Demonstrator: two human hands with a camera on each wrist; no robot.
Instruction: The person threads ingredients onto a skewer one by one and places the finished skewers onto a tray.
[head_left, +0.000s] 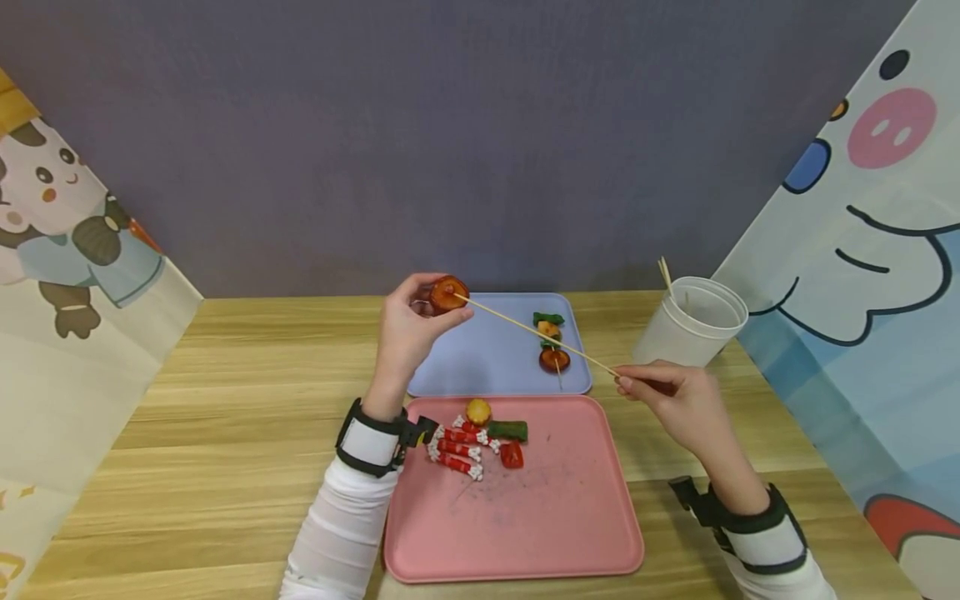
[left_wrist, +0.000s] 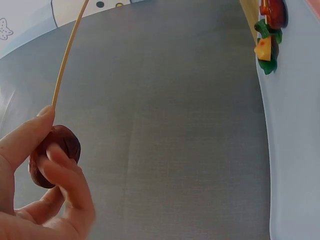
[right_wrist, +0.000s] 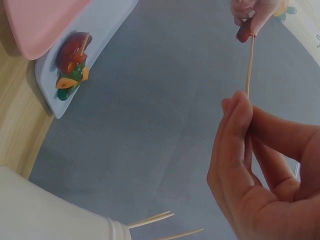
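My left hand (head_left: 411, 321) grips a round reddish-brown mushroom (head_left: 449, 293) between thumb and fingers, above the blue tray. A thin wooden skewer (head_left: 525, 326) runs from the mushroom's face across to my right hand (head_left: 675, 400). In the right wrist view, thumb and fingertips (right_wrist: 243, 100) pinch the skewer near its end, well away from the mushroom. The left wrist view shows the skewer (left_wrist: 67, 60) meeting the mushroom (left_wrist: 67, 140) beside the left thumb; the fingers partly hide the contact spot.
On the blue tray (head_left: 480, 358) lies a loaded skewer with another mushroom (head_left: 554, 361) and green and yellow pieces. The pink tray (head_left: 555, 525) holds several red-and-white sticks (head_left: 457, 465), a corn piece (head_left: 477, 411), a green piece (head_left: 508, 431) and a tomato wedge (head_left: 512, 455). Skewers stand in a white bucket (head_left: 678, 333).
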